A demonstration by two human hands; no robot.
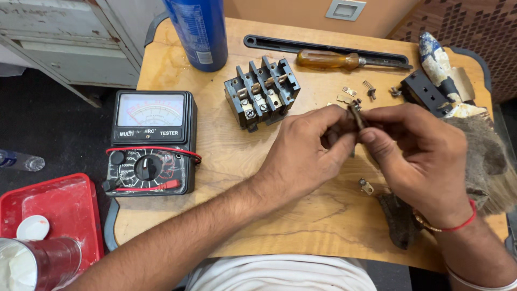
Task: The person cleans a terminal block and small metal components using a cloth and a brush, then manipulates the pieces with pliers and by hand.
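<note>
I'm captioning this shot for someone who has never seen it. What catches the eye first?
Both hands meet at the centre of the wooden table: the left hand and right hand pinch a small metal part between them. Just behind sits a grey terminal block, and at the left an analog multimeter with a red lead.

Both hands (371, 143) meet mid-frame — fingertips pinched, forearms converging.

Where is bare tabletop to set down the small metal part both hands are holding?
Bare wood lies along the near table edge, between the analog multimeter and the left hand. Crowded: the far right, where contact clips, a spring, the screwdriver and a rag lie.
</note>
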